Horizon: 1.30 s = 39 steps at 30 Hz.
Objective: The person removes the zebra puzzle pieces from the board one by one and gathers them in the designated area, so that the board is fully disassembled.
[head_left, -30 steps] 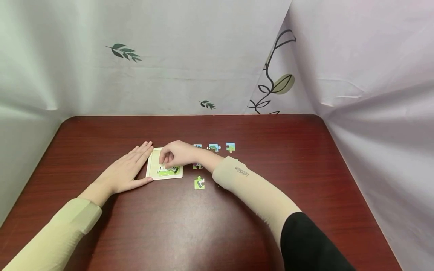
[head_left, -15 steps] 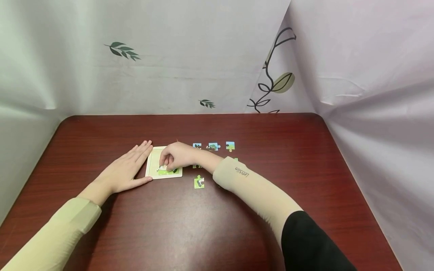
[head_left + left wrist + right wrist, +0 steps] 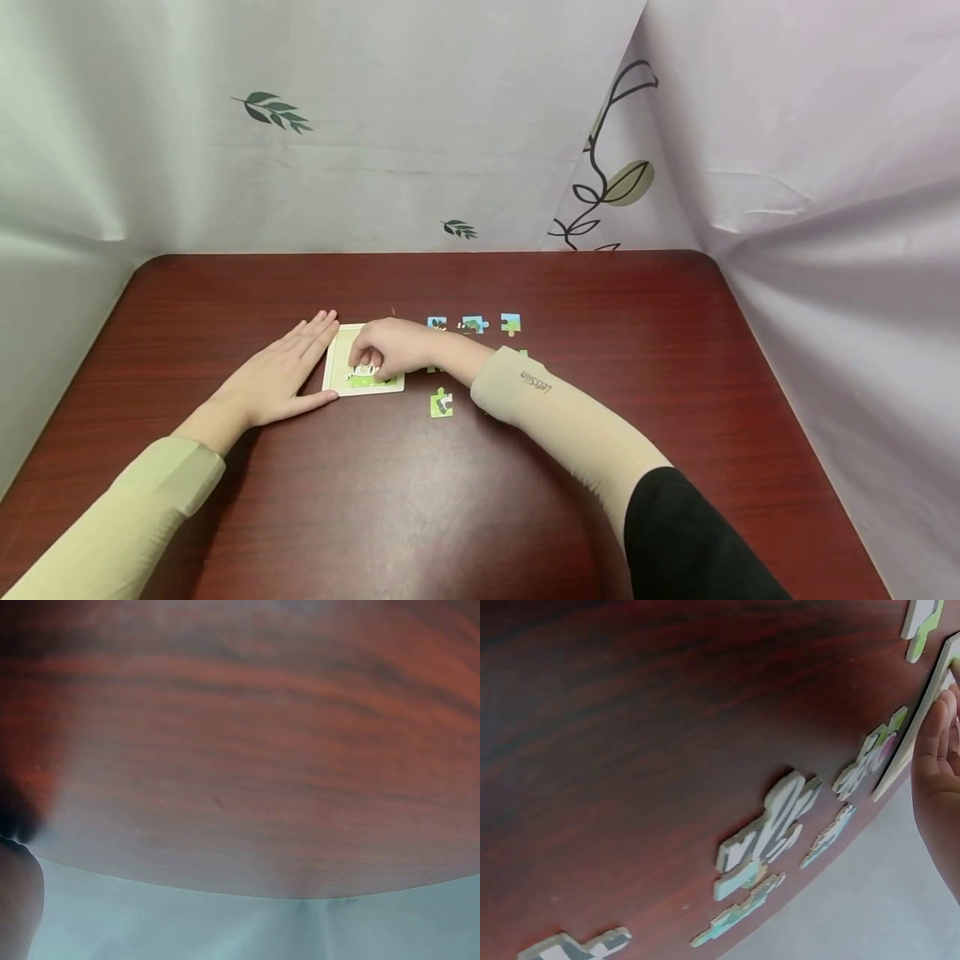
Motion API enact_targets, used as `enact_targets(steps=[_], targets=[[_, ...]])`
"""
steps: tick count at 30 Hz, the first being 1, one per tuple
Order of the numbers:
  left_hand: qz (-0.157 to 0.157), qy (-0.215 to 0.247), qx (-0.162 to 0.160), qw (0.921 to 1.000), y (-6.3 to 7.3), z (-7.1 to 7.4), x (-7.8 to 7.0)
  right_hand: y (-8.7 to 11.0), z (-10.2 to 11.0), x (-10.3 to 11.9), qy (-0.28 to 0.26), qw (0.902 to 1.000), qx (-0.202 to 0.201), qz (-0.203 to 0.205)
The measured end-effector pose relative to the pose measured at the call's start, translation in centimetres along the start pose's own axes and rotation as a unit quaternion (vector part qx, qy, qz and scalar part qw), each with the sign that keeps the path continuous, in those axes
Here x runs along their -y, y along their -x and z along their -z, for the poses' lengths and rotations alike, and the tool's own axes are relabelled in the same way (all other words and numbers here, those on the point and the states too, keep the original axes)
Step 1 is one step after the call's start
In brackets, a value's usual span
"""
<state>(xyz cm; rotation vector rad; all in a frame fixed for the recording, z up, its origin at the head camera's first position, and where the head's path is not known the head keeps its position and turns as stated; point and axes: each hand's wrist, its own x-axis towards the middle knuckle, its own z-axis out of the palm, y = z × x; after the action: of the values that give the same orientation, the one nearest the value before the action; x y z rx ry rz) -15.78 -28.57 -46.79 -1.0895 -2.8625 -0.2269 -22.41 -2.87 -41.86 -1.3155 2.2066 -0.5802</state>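
In the head view my left hand (image 3: 279, 379) lies flat on the table, fingers straight, with thumb and fingertips against the left edge of a square puzzle tray (image 3: 341, 354). My right hand (image 3: 393, 343) is over the tray, thumb and fingers pinching a small white puzzle piece (image 3: 365, 370) at its lower part. Green puzzle picture (image 3: 367, 382) shows along the tray's bottom, partly hidden by the fingers. The right wrist view shows the right hand (image 3: 939, 769) with curled fingers at the tray's edge; the piece is hidden there. Mostly bare table fills the left wrist view.
Right of the tray lie several loose puzzle pieces, among them a green one (image 3: 441, 403) and blue-green ones (image 3: 473, 324) (image 3: 511, 323). My right forearm covers others; striped pieces (image 3: 769, 825) appear in the right wrist view. A light curtain (image 3: 360, 167) stands behind the table.
My right fingers have come down onto the white piece in the tray and shifted slightly with it. My left hand stays in place.
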Motion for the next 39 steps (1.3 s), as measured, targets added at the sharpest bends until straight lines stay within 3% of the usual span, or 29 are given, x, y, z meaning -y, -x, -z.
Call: enact_targets(steps=[7, 19, 30, 39], targets=[[0.003, 0.002, 0.003, 1.0000, -0.06, 0.15, -0.16, -0.11, 0.11, 0.25, 0.019, 0.9996, 0.021, 0.007], [0.007, 0.004, 0.007, 0.9999, -0.07, 0.12, -0.23, -0.12, 0.05, 0.24, 0.027, 0.9994, 0.022, -0.004], [0.007, -0.001, 0.008, 0.9999, -0.14, 0.30, -0.29, -0.08, -0.10, -0.02, -0.031, 0.9995, 0.006, -0.008], [0.006, 0.001, 0.005, 1.0000, -0.08, 0.23, -0.28, 0.12, -0.32, -0.23, -0.033, 0.9993, -0.016, -0.004]])
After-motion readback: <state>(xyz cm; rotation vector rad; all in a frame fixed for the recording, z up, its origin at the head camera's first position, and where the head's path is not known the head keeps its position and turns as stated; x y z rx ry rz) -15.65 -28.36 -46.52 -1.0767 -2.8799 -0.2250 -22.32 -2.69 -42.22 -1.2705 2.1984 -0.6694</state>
